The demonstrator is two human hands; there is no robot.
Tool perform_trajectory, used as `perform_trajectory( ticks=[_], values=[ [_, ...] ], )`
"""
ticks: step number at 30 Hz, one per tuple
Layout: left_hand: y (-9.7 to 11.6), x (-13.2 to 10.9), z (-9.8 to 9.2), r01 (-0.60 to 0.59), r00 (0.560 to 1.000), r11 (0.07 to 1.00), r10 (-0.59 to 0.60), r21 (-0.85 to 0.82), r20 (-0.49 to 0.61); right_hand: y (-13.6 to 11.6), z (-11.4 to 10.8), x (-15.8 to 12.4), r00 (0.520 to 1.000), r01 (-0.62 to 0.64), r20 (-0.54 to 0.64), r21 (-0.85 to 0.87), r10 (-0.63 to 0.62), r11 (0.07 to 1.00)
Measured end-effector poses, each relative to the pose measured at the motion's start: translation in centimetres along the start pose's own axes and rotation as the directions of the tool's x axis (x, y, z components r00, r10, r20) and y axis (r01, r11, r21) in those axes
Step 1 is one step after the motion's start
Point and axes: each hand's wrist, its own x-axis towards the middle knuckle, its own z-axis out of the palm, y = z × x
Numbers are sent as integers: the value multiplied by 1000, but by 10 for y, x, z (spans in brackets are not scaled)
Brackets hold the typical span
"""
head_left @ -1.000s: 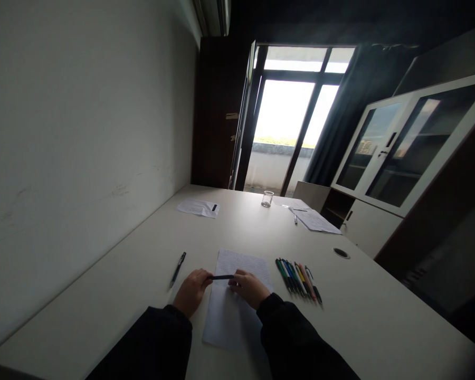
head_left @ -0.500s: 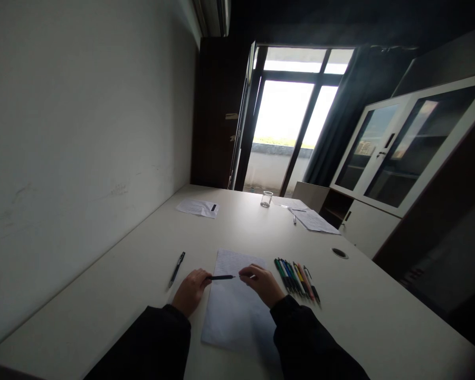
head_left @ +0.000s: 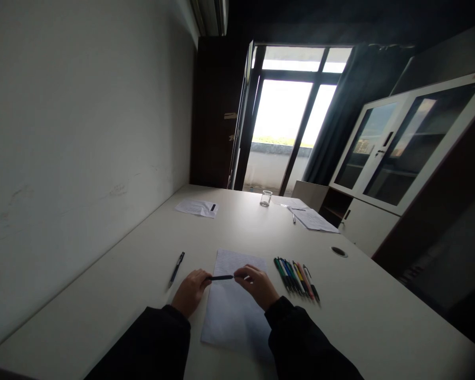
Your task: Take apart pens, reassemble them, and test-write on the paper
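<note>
Single pen point(head_left: 176, 269) lies alone on the white surface point(head_left: 134, 274), far left, pointing away from the person, well apart from the rest.

Left hand point(head_left: 190, 291): fingers closed, pinching the left end of one black pen point(head_left: 221, 277). The pen is level, lifted just over the top part of the paper.

One lined sheet point(head_left: 233, 316) lies flat between the two dark sleeves, under both hands.

Right hand point(head_left: 258, 285): fingertips pinched together at the pen's right end. Two hands, one pen between them.

Just right of the sheet is a row of pens point(head_left: 296, 277), side by side and touching. Green, blue, yellow, red and black barrels show; about seven, though overlap blurs the exact count.

One round cable hole point(head_left: 339, 252) sits further right.

Far end of the surface, left to right: one sheet with a dark strip point(head_left: 196, 207), one small clear glass point(head_left: 266, 198), and a spread of papers point(head_left: 314, 220) with one pen beside it.
</note>
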Motion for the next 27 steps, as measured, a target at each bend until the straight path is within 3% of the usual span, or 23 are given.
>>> perform_trajectory(
  ticks=[27],
  values=[
    [3,-1,0,-39,999,999,39,-2,9,4,14,-8,995,-96,-15,3,96,995]
  ],
)
